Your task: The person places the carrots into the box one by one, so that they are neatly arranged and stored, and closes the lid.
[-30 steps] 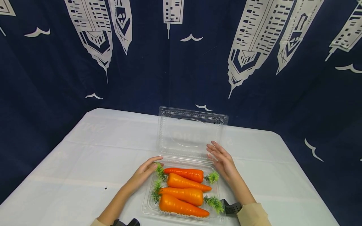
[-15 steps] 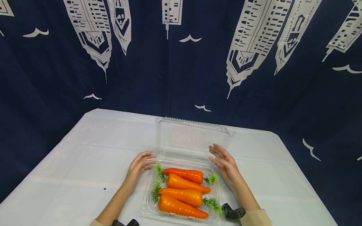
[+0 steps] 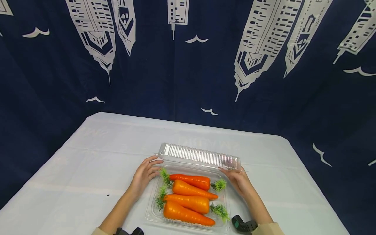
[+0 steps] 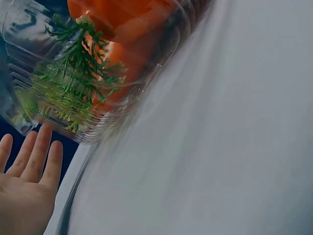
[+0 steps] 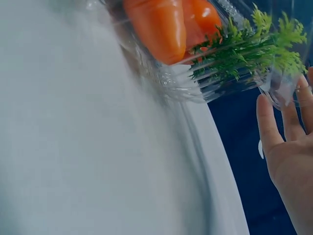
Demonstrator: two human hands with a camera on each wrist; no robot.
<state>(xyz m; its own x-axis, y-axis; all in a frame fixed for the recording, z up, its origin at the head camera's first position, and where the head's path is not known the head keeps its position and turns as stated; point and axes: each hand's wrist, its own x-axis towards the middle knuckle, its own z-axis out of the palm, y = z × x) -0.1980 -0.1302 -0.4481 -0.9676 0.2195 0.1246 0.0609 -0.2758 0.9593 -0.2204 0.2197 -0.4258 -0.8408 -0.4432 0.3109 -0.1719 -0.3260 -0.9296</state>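
Observation:
A clear plastic clamshell box [image 3: 149,213] lies on the table, with several orange carrots [image 3: 192,204] with green leafy tops in its tray. Along the far side its hinged lid [image 3: 201,157] is raised and tilted, ribbed side wall showing. My left hand [image 3: 144,174] is at the back left corner, fingers extended close to the lid's left end; contact is unclear. At the lid's right end, my right hand [image 3: 241,182] touches its lower edge, with some fingertips behind the clear plastic. Both wrist views show straight fingers on the left hand [image 4: 29,181] and right hand [image 5: 288,142].
A white cloth covers the table [image 3: 88,176], and a small dark speck [image 3: 108,195] lies left of the box. Behind hangs a dark blue curtain [image 3: 164,81] with white building prints. A black wrist strap [image 3: 243,224] is beside the box's front right.
The lid has swung from lying far back, spread out, to tilted up nearer the tray. My left hand shifted slightly left; my right hand lowered onto the lid's right end.

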